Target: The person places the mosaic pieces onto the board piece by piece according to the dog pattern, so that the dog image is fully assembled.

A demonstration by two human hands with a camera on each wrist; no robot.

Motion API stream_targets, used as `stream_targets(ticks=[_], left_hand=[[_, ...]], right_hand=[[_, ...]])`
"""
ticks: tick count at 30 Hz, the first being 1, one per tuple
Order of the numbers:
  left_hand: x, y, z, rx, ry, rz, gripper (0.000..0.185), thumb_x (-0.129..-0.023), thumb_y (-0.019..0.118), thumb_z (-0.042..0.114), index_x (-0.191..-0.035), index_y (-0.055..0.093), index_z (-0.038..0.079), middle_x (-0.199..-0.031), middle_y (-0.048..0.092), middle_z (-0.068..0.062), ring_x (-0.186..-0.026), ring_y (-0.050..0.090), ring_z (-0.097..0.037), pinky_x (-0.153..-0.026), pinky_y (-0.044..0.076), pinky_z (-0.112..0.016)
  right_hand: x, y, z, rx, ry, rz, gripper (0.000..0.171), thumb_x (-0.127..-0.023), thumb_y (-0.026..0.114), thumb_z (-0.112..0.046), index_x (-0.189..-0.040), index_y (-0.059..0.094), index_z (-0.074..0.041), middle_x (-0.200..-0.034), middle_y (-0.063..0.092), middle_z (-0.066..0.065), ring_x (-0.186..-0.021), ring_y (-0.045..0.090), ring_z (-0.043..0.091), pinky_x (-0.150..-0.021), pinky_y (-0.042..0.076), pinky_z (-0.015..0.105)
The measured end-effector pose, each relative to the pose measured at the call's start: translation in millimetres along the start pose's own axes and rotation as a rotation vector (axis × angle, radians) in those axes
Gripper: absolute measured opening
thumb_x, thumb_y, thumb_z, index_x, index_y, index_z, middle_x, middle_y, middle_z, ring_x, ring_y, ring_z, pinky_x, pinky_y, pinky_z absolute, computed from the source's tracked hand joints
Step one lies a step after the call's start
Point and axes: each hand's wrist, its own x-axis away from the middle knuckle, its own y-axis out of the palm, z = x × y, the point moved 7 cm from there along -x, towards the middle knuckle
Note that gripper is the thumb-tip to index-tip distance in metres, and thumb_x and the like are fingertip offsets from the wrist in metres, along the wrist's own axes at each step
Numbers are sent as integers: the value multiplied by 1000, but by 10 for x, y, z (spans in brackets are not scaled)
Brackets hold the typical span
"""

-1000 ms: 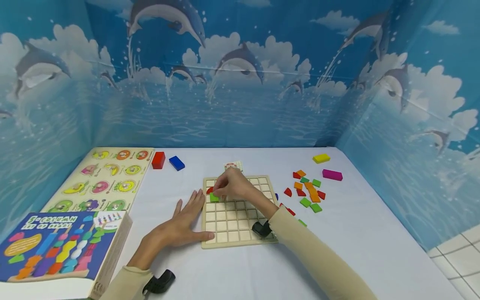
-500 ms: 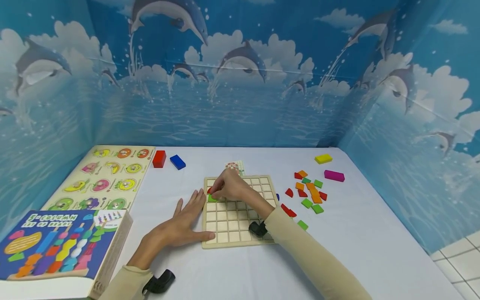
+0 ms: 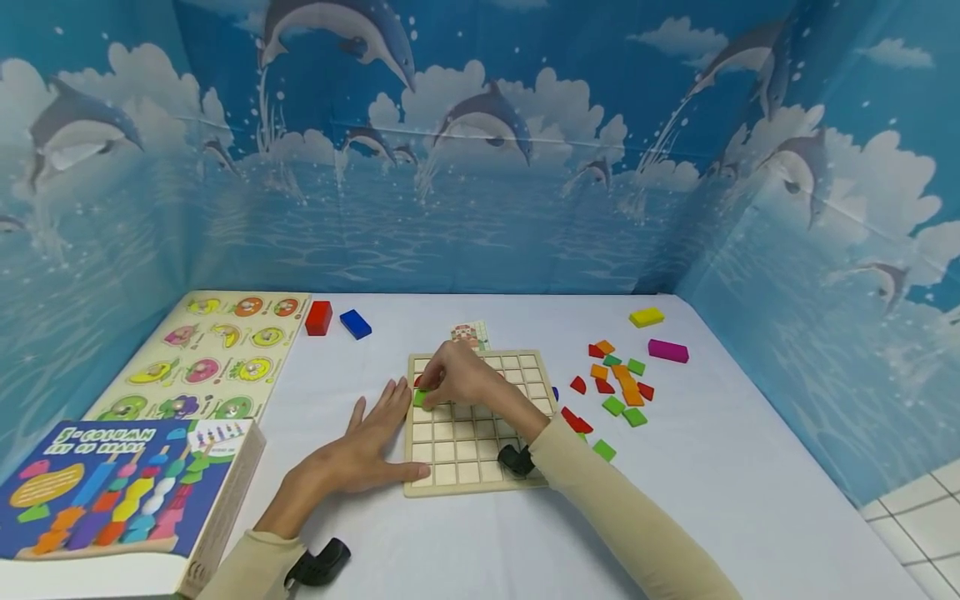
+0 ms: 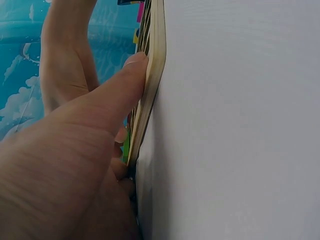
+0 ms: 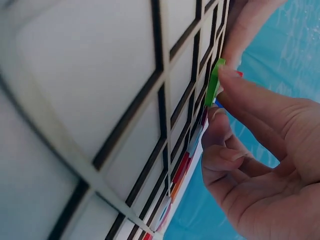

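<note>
**Second tile going onto a nearly bare grid board**

On the white tabletop (image 3: 465, 550), a wooden grid board (image 3: 480, 454) with almost every cell unfilled: only a red tile (image 3: 417, 380) seated at the far left, many loose tiles (image 3: 618, 387) waiting to the right. Left hand (image 3: 360, 454) spread flat, bracing the board's left edge. Right hand (image 3: 461, 377) pinching a green tile (image 3: 422, 397), tilted over a left-column cell. Plenty of open room near and right; puzzle box (image 3: 112, 492) well apart.

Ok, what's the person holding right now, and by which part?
The right hand pinches a green tile by its edge over the grid board. The left hand holds nothing; it rests flat against the board's side.
</note>
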Motion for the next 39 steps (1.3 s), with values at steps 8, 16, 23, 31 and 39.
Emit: stream_targets(ticks=[8, 16, 23, 31, 39], left_hand=[[2, -13, 38, 8, -3, -12, 126, -90, 77, 69, -173, 6, 7, -182, -4, -9, -168, -13, -28, -129, -19, -58], [-11, 1, 12, -9, -15, -15, 125, -90, 77, 68, -173, 5, 8, -182, -5, -6, -168, -13, -25, -130, -19, -58], [8, 3, 25, -13, -13, -11, 125, -90, 78, 66, -173, 6, 6, -182, -4, -9, -168, -11, -29, -129, -17, -61], [-14, 3, 88, -22, -29, -12, 125, -89, 80, 64, -173, 8, 5, -182, 0, -12, -168, -10, -31, -130, -16, -61], [17, -5, 87, -7, -28, -4, 124, -89, 81, 61, -173, 10, 3, -182, 1, -14, -168, -9, -35, -129, -15, -64]], right_hand=[[2, 4, -16, 31, 25, 21, 16, -85, 89, 3, -100, 86, -1, -99, 83, 12, -83, 76, 17, -92, 63, 41], [-3, 18, -24, 3, 44, 21, 17, -86, 88, 3, -103, 86, -1, -100, 83, 12, -85, 76, 16, -84, 63, 32], [98, -110, 6, -51, -4, 37, 16, -91, 85, 0, -106, 85, 1, -93, 82, 9, -78, 72, 10, -75, 60, 25], [668, -677, 456, -132, -97, 112, 24, -95, 81, -1, -117, 79, 7, -104, 80, 17, -89, 75, 27, -81, 63, 31], [1109, -938, 1102, -214, 80, 144, 27, -94, 83, -4, -120, 79, 6, -100, 80, 13, -87, 70, 21, -71, 59, 29]])
